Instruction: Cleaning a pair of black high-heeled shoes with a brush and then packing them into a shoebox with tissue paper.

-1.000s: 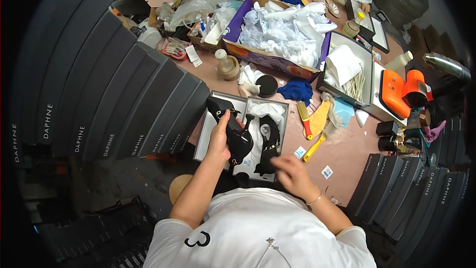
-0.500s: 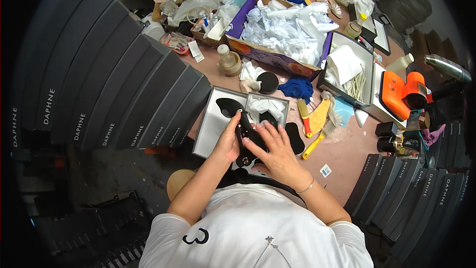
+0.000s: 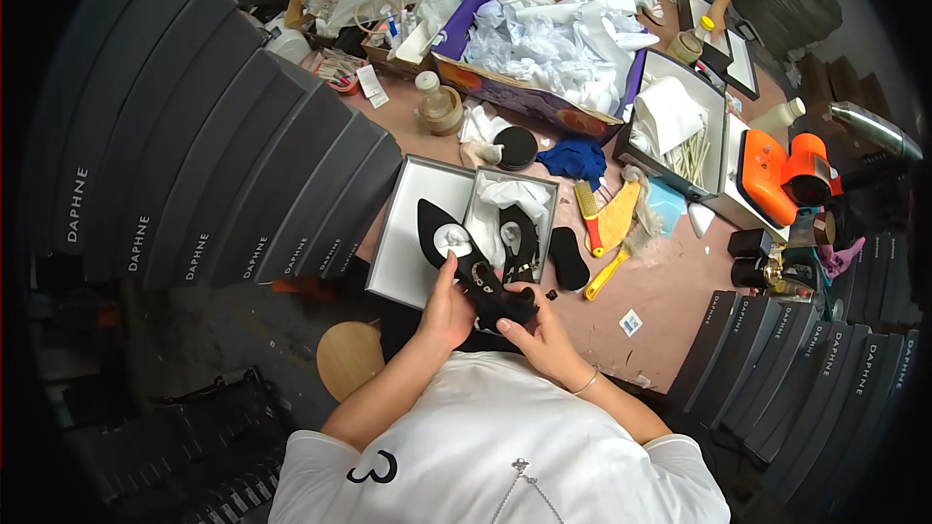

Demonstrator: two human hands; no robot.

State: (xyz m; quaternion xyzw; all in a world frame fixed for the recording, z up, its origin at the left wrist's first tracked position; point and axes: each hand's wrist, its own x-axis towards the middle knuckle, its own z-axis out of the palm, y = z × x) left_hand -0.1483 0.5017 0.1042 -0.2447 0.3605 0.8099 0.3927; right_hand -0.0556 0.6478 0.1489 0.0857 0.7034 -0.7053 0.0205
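Both hands hold a black pointed shoe [image 3: 440, 231] above the near side of an open grey box [image 3: 396, 257]. Its toe points away and to the left, with white stuffing inside and a gold-coloured ornament near the middle. My left hand [image 3: 447, 312] is closed along the shoe's left side. Around the heel end, my right hand [image 3: 540, 338] has its fingers wrapped, thumb on top. A second black shoe [image 3: 517, 231] lies in the box's right part beside crumpled white paper [image 3: 515, 196]. Just right of the box is a black sole-shaped piece [image 3: 569, 259].
Beyond stands a purple carton [image 3: 529, 87] full of white wrapping. Brushes [image 3: 588, 218], a blue cloth [image 3: 575, 161] and a glass jar [image 3: 440, 112] lie around the box. Stacked dark boxes [image 3: 262, 175] rise at left, more [image 3: 777, 369] at right. A co-worker's hand [image 3: 716, 21] shows far right.
The shoe has turned so its opening and stuffing show. My right hand went from spread fingers over it to gripping the heel end. The co-worker's hand has moved down from some white wrapping.
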